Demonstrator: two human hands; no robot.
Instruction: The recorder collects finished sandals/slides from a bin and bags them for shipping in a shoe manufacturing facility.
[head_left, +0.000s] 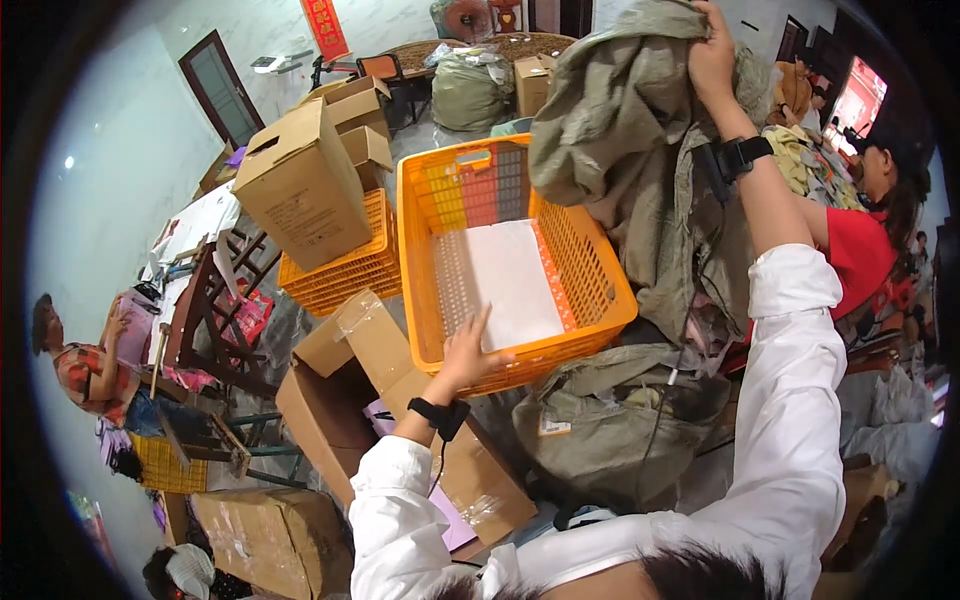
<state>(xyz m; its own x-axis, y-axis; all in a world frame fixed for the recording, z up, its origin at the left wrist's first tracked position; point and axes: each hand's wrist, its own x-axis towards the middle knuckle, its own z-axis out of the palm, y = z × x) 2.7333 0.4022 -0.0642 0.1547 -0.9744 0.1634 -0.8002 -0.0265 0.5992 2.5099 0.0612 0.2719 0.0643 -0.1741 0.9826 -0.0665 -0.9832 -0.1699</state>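
Note:
My right hand (712, 62) is raised at the upper right, its fingers closed on the edge of a large grey-green woven sack (625, 125). The sack hangs down in folds over the right side of an orange plastic crate (585, 350). At the crate's near left corner is my left hand (466, 356), its fingers spread by the rim and nothing held in them. A white sheet with an orange patterned strip (500, 280) lies on the crate's bottom. Whether my left palm touches the rim is hard to see.
Left of the crate, a closed cardboard box (305, 185) rests on stacked orange crates (345, 265). An open carton (325, 425) stands nearer, and another woven sack (610, 430) lies in front. A person in red (860, 250) is close on the right; another person (95, 385) sits far left.

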